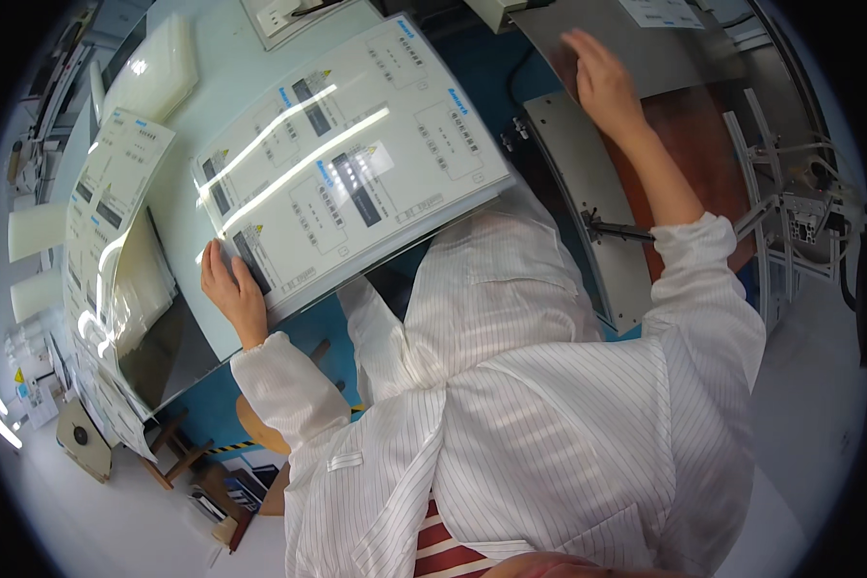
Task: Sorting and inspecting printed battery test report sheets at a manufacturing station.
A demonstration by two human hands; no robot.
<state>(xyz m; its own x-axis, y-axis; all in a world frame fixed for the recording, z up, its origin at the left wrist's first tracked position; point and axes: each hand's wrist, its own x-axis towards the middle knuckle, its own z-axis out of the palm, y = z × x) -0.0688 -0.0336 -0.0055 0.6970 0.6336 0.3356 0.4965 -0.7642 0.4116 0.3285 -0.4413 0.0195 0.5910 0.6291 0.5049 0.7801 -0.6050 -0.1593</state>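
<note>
A stack of white printed plastic sheets (pixel 395 140) with dark blocks and blue marks lies on the glass-topped table in front of me. My left hand (pixel 233 294) rests at the near left corner of this stack, its fingers stretched out and a little apart. To the right, my right hand (pixel 602 87) is raised beside a grey metal plate (pixel 679 53). Its fingers are extended, slightly blurred, and nothing shows in them. Whether this hand touches the plate I cannot tell.
More printed sheets (pixel 96 212) curve over the table's left side. A bundle of translucent sheets (pixel 159 67) sits at the far left of the pale table (pixel 178 217). A machine with a reddish-brown surface (pixel 708 144) and a metal frame (pixel 775 207) stands on the right.
</note>
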